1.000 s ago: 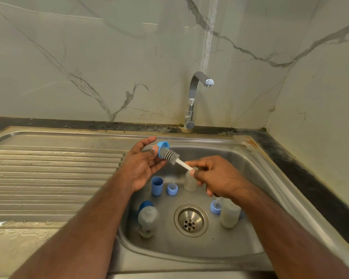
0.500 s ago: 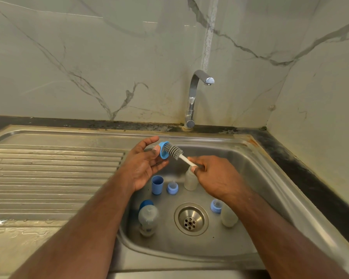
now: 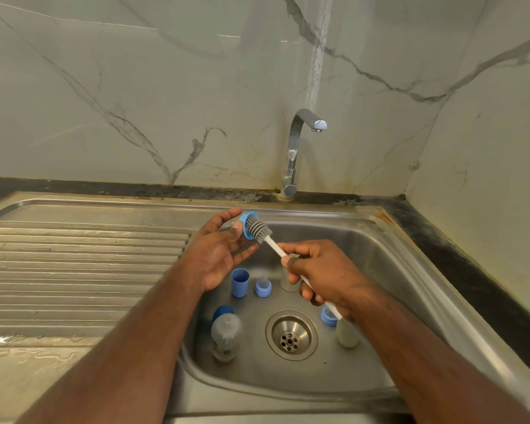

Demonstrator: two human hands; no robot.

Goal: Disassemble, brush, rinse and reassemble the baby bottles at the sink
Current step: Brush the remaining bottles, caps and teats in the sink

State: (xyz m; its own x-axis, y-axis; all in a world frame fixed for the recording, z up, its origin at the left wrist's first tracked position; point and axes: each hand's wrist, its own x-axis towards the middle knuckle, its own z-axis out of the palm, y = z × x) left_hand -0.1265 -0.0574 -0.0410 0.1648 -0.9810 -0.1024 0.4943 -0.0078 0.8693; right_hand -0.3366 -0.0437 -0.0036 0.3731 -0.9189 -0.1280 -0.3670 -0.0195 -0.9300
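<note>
Over the sink basin (image 3: 395, 270), my left hand (image 3: 219, 252) pinches a blue bottle collar ring (image 3: 244, 224) between thumb and fingers. My right hand (image 3: 322, 273) grips the white handle of a bottle brush (image 3: 262, 231), whose grey bristle head pokes into the ring. On the basin floor stand a blue cap (image 3: 240, 283), a blue collar with a teat (image 3: 263, 287) and a clear bottle body (image 3: 288, 281) partly behind my right hand. A capped bottle (image 3: 225, 335) lies at the front left. Another clear bottle (image 3: 348, 335) and a blue collar (image 3: 328, 318) sit at the right.
The drain strainer (image 3: 291, 335) is in the middle of the basin. The chrome tap (image 3: 297, 148) stands behind it, with no water running. A ribbed draining board (image 3: 74, 264) lies to the left. Marble walls close off the back and right.
The brush head has tilted and shifted slightly inside the ring as my right hand moved the handle. My left hand holds the ring in nearly the same place.
</note>
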